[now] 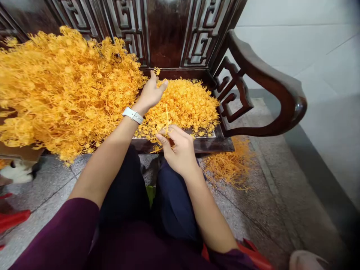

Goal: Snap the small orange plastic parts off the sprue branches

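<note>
My left hand [152, 93] reaches over the bench, thumb apart from the outstretched fingers. A small yellow plastic flower piece [157, 71] shows at its fingertips, apparently not gripped. Below it lies a heap of loose yellow flower pieces [185, 103]. My right hand [180, 150], nearer my knees at the bench's front edge, is closed in a pinch on a yellow plastic flower stem [167, 116] that points upward. To the left rises a much larger pile of yellow plastic flower sprays [70, 82], close beside my left wrist.
The dark wooden bench [202, 144] has a carved back [168, 33] and a curved armrest [270, 86] at the right. Bare orange stems [230, 165] lie in a heap on the floor below it. A cardboard box [21, 153] sits under the large pile at the left.
</note>
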`<state>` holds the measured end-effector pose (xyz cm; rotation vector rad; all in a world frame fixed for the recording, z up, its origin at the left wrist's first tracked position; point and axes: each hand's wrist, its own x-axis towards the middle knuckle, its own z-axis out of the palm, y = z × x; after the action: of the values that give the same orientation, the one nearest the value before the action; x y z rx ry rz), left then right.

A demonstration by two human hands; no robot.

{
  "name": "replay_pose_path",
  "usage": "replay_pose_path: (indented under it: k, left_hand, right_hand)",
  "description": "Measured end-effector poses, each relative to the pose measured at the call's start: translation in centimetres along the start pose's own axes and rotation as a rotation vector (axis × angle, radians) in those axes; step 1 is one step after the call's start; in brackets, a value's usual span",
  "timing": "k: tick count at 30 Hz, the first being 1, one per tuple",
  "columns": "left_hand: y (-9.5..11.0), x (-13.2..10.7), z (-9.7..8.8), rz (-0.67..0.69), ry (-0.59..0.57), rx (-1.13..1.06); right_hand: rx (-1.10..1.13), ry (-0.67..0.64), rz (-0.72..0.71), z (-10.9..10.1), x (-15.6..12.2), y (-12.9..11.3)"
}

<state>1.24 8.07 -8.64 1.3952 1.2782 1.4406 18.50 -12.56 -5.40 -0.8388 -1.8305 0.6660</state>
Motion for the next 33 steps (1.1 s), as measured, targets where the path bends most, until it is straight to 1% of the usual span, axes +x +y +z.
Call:
replay_pose_path:
  k: [2,5,8,9,10,11,12,14,15,16,17,19,21,23,25,27,29,31,33]
  left_hand:
    - [1.4,-0.7,-0.4,-0.116,-0.006,-0.041]
    - [3.2,-1.5,-0.8,-0.214,0.045,-0.185]
    - [4.0,-2.2,-1.3,-0.246,0.132,-0.194]
    - [4.1,-2.5,-1.4,-0.244,0.15,-0.17]
    - [4.3,-2.9,-1.6,-0.246,0.136,-0.145]
    - [4.7,-3.4,-1.7,-0.256,0.077,-0.122]
    - [5.2,-4.1,-1.8,-0.276,-0.027,-0.101]
    - [6.6,-5.5,-1.9,-0.32,-0.299,-0.068]
    - [7.4,-6.2,-1.9,-0.329,-0.412,-0.049]
    - [8.2,-6.8,-1.9,-0.321,-0.484,-0.028]
    - [9.0,-7.3,-1.8,-0.301,-0.53,-0.013]
    - [10.3,-8.1,-1.6,-0.232,-0.582,-0.006]
    - [11.0,-8.6,-1.4,-0.16,-0.623,-0.011]
    - [11.3,-9.0,-1.4,-0.117,-0.657,-0.01]
    - [11.2,-9.3,-1.5,-0.107,-0.69,-0.011]
    - [11.0,-9.5,-2.0,-0.106,-0.707,-0.031]
    - [10.9,-9.8,-2.8,-0.122,-0.668,-0.096]
    - [10.9,-9.9,-3.6,-0.177,-0.605,-0.198]
    - [10.8,-9.8,-4.4,-0.225,-0.548,-0.289]
  right_hand:
    - [0.024,-0.014,-0.015,0.3,0.2,0.1]
    - [0.037,-0.045,-0.009,0.7,0.4,0.2]
    - [0.049,-0.05,-0.006,0.8,0.6,0.2]
    - [0.06,-0.031,-0.006,0.8,0.6,0.3]
    - [0.077,-0.002,-0.001,0.7,0.6,0.4]
    - [0.1,0.035,0.013,0.5,0.7,0.5]
    - [0.122,0.083,0.038,0.4,0.7,0.7]
    - [0.154,0.202,0.11,0.0,0.8,1.0]
    - [0.163,0.261,0.146,-0.2,0.9,1.2]
    - [0.167,0.316,0.176,-0.3,1.0,1.4]
    - [0.169,0.363,0.196,-0.5,1.0,1.5]
    - [0.171,0.416,0.215,-0.7,1.1,1.7]
    - [0.159,0.427,0.222,-0.8,1.1,1.8]
    - [0.131,0.406,0.217,-0.8,0.9,1.7]
    - [0.104,0.37,0.199,-0.5,0.8,1.5]
    - [0.123,0.333,0.157,-0.1,0.8,1.1]
    - [0.205,0.284,0.082,0.5,0.9,0.7]
    - [0.304,0.214,0.01,1.1,1.2,0.2]
    - [0.348,0.172,-0.03,1.8,1.5,-0.5]
